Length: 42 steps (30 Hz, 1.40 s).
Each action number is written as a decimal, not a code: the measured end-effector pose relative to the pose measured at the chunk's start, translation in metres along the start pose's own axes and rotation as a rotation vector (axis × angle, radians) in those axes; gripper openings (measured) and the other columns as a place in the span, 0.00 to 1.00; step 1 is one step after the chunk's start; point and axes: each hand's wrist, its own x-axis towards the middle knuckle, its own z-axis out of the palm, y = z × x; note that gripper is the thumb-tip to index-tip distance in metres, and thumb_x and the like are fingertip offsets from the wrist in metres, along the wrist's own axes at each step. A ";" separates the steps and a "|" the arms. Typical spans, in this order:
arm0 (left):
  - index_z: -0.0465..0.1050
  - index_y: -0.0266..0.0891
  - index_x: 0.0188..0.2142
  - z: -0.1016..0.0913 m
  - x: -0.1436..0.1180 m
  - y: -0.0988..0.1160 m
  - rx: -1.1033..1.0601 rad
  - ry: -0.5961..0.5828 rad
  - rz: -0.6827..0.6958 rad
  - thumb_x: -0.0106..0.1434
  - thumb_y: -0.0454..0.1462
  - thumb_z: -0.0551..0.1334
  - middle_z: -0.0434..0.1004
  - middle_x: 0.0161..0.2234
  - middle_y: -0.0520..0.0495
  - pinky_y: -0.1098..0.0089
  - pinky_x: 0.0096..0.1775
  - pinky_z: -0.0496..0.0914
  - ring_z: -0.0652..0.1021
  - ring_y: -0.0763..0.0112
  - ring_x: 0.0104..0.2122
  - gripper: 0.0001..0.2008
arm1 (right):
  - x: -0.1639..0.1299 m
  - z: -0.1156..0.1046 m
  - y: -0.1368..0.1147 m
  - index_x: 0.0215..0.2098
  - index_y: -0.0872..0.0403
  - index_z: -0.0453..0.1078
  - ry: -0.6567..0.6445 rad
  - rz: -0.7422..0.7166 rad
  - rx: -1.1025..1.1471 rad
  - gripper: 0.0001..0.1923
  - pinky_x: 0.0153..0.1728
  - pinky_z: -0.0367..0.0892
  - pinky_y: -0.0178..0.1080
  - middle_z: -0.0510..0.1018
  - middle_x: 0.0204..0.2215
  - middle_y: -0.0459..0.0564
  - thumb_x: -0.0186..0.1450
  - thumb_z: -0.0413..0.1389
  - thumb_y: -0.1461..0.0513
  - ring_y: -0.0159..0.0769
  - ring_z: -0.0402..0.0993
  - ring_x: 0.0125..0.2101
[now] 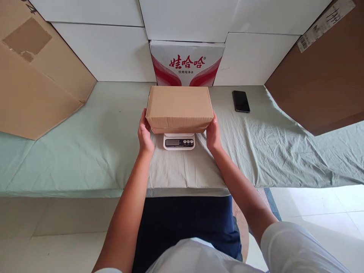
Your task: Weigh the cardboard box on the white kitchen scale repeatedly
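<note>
Well to the left of the white scale [179, 146], a big piece of cardboard [45, 91] stands slanted on the pale green cloth [71, 163]. Closer in, just left of the scale, my left hand [145, 132] is cupped against the near left corner of a brown box [179, 103], some of its fingers hidden by the side. The box is right over the scale, level and closed, covering all but its front with the small display and buttons; whether its weight rests there, I can't tell. Behind the scale, past the box, stands a white-and-red printed carton [187, 62]. Just right of the scale, my right hand [213, 131] presses on the opposite corner, so my two hands grip the box between them. Farther right of the scale and behind it lies a black phone [241, 101]; well to the right leans a darker cardboard panel [321, 76].
</note>
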 end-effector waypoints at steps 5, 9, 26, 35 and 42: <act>0.76 0.46 0.71 0.004 -0.003 0.005 -0.011 0.001 0.012 0.63 0.81 0.50 0.75 0.74 0.34 0.50 0.78 0.65 0.69 0.43 0.79 0.57 | -0.001 0.000 -0.003 0.76 0.35 0.64 0.015 0.010 -0.009 0.50 0.89 0.47 0.60 0.62 0.84 0.41 0.62 0.56 0.25 0.50 0.50 0.87; 0.77 0.46 0.69 0.005 -0.004 0.008 -0.028 0.002 0.036 0.64 0.80 0.52 0.76 0.74 0.34 0.50 0.77 0.67 0.71 0.42 0.78 0.54 | -0.002 0.000 -0.003 0.76 0.36 0.64 0.021 0.007 -0.021 0.50 0.89 0.48 0.60 0.63 0.84 0.42 0.64 0.55 0.26 0.50 0.52 0.86; 0.73 0.51 0.74 0.001 -0.010 0.019 0.004 -0.047 0.092 0.68 0.77 0.51 0.71 0.78 0.38 0.50 0.79 0.64 0.66 0.44 0.81 0.51 | -0.005 -0.002 0.000 0.77 0.33 0.63 -0.033 -0.075 -0.030 0.43 0.89 0.42 0.65 0.63 0.84 0.39 0.70 0.53 0.29 0.50 0.50 0.87; 0.77 0.49 0.71 0.003 -0.012 0.024 0.006 -0.071 0.055 0.65 0.78 0.53 0.77 0.73 0.35 0.49 0.75 0.69 0.71 0.41 0.78 0.51 | -0.006 0.003 -0.004 0.77 0.33 0.63 -0.046 -0.116 -0.043 0.42 0.88 0.47 0.62 0.64 0.83 0.39 0.71 0.52 0.30 0.51 0.52 0.86; 0.78 0.52 0.68 0.014 -0.012 0.047 -0.037 -0.087 0.104 0.67 0.76 0.52 0.79 0.70 0.37 0.49 0.74 0.70 0.72 0.43 0.77 0.47 | -0.015 0.023 -0.023 0.75 0.34 0.68 -0.068 -0.179 -0.060 0.39 0.86 0.56 0.56 0.70 0.79 0.40 0.72 0.53 0.32 0.53 0.59 0.83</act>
